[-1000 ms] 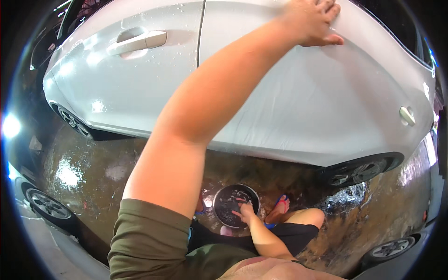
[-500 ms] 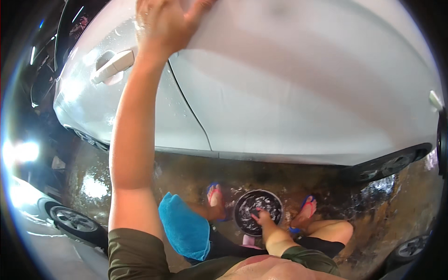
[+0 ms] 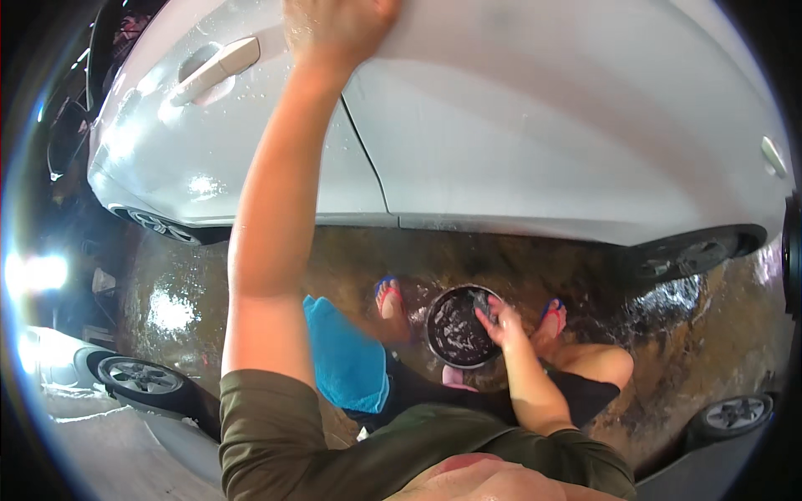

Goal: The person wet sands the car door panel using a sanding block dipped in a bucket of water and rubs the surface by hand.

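Against the upper part of a white car point(image 3: 535, 125), my left hand point(image 3: 338, 29) leans with its thumb apart. The tips of its fingers are cut off by the top edge. My right hand point(image 3: 506, 322) is closed round a dark, wet cloth point(image 3: 483, 304), which may be a sponge. It is at the right side of a round, dark bucket point(image 3: 431, 332) between my feet. Dark water with whitish suds point(image 3: 461, 332) fills the bucket. A blue towel point(image 3: 347, 359) is draped over my left thigh.
A door handle point(image 3: 221, 68) juts from the car left of my left hand. The wet brown floor point(image 3: 334, 250) shines with reflections. Behind me stand other vehicles, with a wheel point(image 3: 142, 376) at left and another wheel point(image 3: 735, 414) at right. A pink object point(image 3: 453, 376) touches the bucket's near side.
My right hand has risen from the bucket's water to its right rim, and the dark cloth now shows in it. My left hand has shifted right along the car. The view has tilted slightly.
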Tool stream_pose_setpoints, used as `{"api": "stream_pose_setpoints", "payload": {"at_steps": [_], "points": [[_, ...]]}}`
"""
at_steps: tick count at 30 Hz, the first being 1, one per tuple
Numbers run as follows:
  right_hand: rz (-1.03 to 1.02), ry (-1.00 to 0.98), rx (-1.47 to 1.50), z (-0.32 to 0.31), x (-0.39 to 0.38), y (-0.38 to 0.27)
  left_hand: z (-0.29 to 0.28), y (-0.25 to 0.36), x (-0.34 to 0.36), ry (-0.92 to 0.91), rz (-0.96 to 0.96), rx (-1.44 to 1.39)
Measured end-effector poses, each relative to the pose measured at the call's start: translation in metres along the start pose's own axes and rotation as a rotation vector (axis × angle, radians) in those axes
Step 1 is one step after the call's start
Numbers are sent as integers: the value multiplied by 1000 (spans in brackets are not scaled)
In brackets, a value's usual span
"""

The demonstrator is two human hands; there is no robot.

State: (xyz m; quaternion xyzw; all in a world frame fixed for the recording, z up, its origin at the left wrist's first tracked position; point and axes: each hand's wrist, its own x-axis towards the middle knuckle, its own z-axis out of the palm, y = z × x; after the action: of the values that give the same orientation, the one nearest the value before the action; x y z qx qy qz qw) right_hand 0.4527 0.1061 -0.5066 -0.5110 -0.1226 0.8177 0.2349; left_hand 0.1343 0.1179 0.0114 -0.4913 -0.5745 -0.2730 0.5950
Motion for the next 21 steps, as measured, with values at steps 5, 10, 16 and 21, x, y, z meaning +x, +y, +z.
{"api": "stream_pose_setpoints", "payload": {"at_steps": [5, 10, 16, 21], "points": [[-602, -744, 51, 180, -222, -194, 9, 69, -78, -341, 141, 40], [-700, -1568, 144, 258, -331, -301, 12, 95, -114, -316, 520, -132], [-1018, -720, 136, 170, -254, -225, -9, 36, 20, -262, 219, 146], [-226, -186, 91, 14, -58, -46, 11, 100, 92, -259, -81, 23]]}}
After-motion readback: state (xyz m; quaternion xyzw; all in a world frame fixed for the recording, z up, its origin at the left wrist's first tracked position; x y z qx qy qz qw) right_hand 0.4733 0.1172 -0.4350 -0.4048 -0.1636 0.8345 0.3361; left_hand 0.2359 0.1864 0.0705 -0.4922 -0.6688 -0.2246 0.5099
